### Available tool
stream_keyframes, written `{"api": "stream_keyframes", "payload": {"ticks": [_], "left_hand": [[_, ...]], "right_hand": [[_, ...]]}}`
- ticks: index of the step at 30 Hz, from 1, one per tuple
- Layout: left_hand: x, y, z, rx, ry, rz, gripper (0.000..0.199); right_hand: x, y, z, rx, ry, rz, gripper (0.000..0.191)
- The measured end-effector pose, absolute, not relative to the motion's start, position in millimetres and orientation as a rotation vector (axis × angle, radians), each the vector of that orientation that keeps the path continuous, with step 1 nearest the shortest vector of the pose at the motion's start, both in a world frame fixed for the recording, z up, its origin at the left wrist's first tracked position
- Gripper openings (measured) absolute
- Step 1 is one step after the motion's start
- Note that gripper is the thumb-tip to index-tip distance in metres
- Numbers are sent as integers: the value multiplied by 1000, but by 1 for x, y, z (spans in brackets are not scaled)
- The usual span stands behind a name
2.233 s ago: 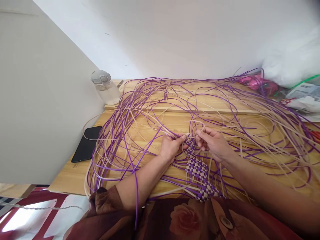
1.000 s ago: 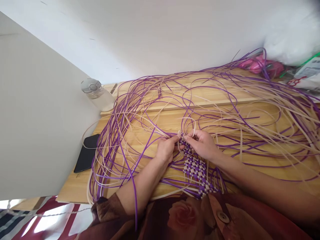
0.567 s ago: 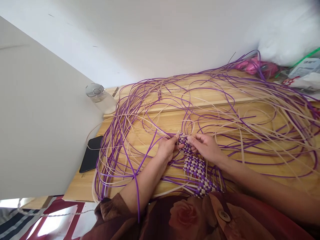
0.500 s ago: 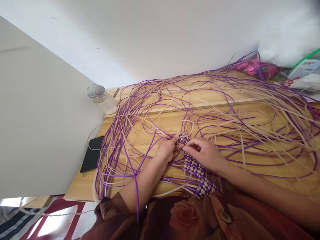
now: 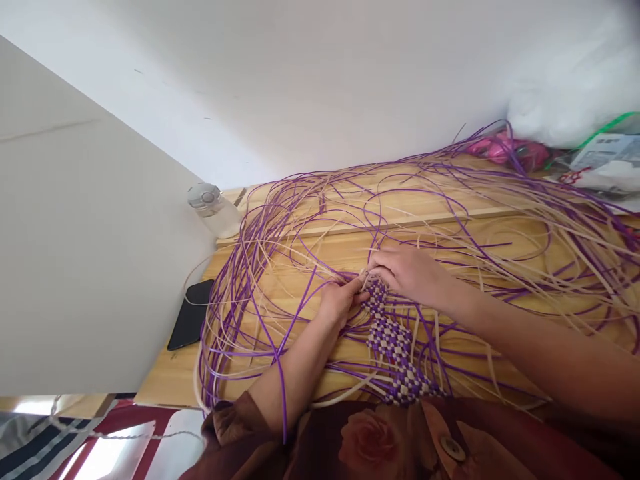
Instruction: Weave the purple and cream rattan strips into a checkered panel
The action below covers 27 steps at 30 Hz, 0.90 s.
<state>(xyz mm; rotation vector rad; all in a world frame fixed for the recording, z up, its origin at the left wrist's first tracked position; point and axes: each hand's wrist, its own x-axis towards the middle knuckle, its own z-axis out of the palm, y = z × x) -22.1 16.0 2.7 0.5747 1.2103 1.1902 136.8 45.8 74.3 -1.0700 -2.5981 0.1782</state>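
Observation:
A woven band (image 5: 393, 339) in a purple and beige checked pattern runs up the table from my lap, with long loose strands spreading from both its sides. My left hand (image 5: 341, 299) is closed on the left edge of the band near its far end, thumb on top. Bent over that far end, my right hand (image 5: 413, 272) has thumb and fingertips pinched together close to the left thumb, on what looks like a beige strand. The exact grip is partly hidden by the fingers.
Loose purple and beige strands (image 5: 235, 280) cover much of the wooden table (image 5: 155, 377). On the left are a black phone (image 5: 190, 319) and a clear bottle (image 5: 215, 210) by the wall. Pink material (image 5: 500, 148) and plastic bags (image 5: 607, 150) lie at the back right.
My right hand has moved up from the right side of the band to its far end, uncovering more of the weave. My left hand keeps its hold. The view has shifted slightly.

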Motion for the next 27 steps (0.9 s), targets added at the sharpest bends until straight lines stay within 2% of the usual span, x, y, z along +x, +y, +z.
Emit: {"api": "stream_keyframes", "payload": {"ticks": [4,8,15,20,24,27], "left_hand": [[-28,14,1,548,1068,1215,39],[-31,13,3,558,1035,1207,35],[-31,15,3,495,1065,1197,30],[-31,15,6,447,1091,1203,31],[-31,15,7,462,1083,1197,30],[-32,15,7,499,1057,1190,30]], "right_hand": [[132,62,61,-1184,-2608,351,18],[125,69,58,-1222,-2597,378,16],[135,67,68,-860,-2467,-115,15],[155,43,56,-921,-2683,-100,18],[158,32,47,-913,-2632,-19,9],[153,34,44,-903,-2568,18,21]]}}
